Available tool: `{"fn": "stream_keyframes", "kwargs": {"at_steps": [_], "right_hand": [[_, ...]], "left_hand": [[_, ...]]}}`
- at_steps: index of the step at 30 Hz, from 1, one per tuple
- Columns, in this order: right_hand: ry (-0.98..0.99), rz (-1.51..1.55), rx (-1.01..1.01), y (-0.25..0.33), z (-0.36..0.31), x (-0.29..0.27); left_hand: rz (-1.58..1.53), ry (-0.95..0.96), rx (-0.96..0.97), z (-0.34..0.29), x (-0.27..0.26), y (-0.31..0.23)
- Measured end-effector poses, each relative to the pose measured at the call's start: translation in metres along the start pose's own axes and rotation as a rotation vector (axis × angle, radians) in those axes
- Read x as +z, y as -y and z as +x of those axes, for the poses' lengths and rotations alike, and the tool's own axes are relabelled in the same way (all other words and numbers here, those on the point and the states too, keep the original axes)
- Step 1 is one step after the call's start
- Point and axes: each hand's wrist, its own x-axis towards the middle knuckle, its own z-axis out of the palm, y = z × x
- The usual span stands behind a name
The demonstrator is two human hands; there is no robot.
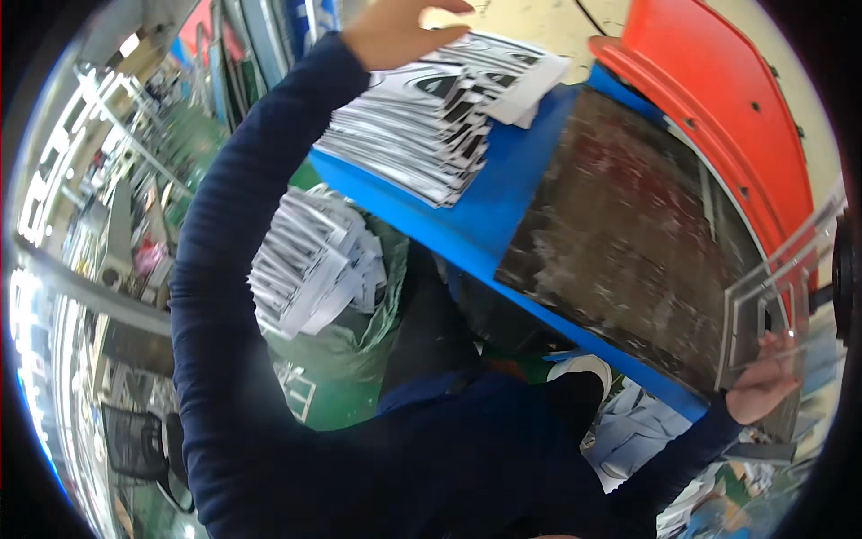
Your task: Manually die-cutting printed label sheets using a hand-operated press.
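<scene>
My left hand (404,34) reaches over a stack of printed white sheets (395,135) with black shapes, at the far edge of the blue table (512,171). Its fingers are stretched out and apart, with no object visible in them. Several more sheets (530,90) lie fanned beside the stack. At the right, my right hand (763,382) is beside a clear plastic guard (750,310), fingers loosely spread and partly seen through it. Whether they touch the guard I cannot tell. Between my hands lies a worn dark brown board (628,242) on the table.
A large curved red machine cover (727,99) rises behind the board. Below the table's left edge stands a green bag (359,332) with discarded paper pieces (314,260). More paper scraps (642,427) lie low at the right. A black chair (135,445) is at the lower left.
</scene>
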Motion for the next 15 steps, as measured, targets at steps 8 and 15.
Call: {"fn": "stream_keyframes", "kwargs": {"at_steps": [8, 15], "right_hand": [[0.007, 0.072, 0.061, 0.017, -0.004, 0.019], [-0.113, 0.144, 0.108, 0.017, -0.005, 0.024]], "left_hand": [[0.429, 0.884, -0.078, 0.069, 0.114, -0.021], [0.706, 0.898, 0.031, 0.066, 0.144, -0.020]]}}
